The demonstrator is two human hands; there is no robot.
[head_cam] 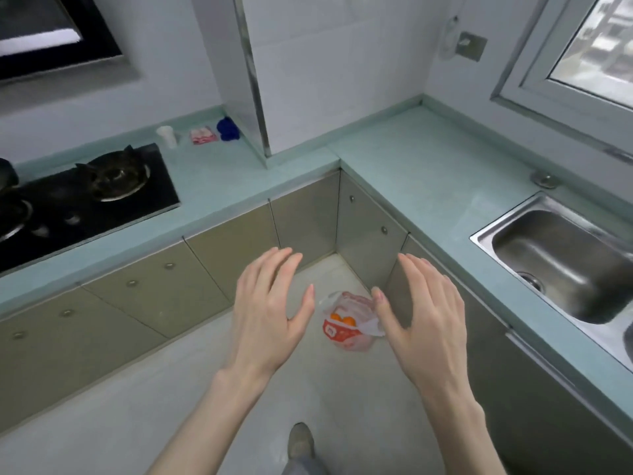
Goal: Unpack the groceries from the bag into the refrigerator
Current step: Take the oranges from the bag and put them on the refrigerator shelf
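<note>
Reaching down now, 2 bare hands over the kitchen floor: the left hand (270, 313) and the right hand (423, 317) are both spread wide, fingers loose, holding nothing at all. Between them, well below on the pale floor (171, 406), sits the grocery bag (349, 320), a thin red and white plastic sack tucked into the corner where the cabinet doors (308, 214) meet, with orange fruit (340, 318) peeking out of its mouth. The bag is untouched, so by my reading the unpacking has not begun, and no refrigerator shows anywhere in this view. Risks from here: that film looks flimsy and the mouth gapes, so a lift by 1 side could tip it and send round fruit rolling along the floor. Grabbing the body instead of the handles may squash whatever soft goods lie inside, which I cannot make out. A shoe (301, 443) stands close behind the bag's spot, so a dropped item could land underfoot. The stove (85, 200) and sink (561, 262) sit up on the counter (428, 166), clear of the action.
</note>
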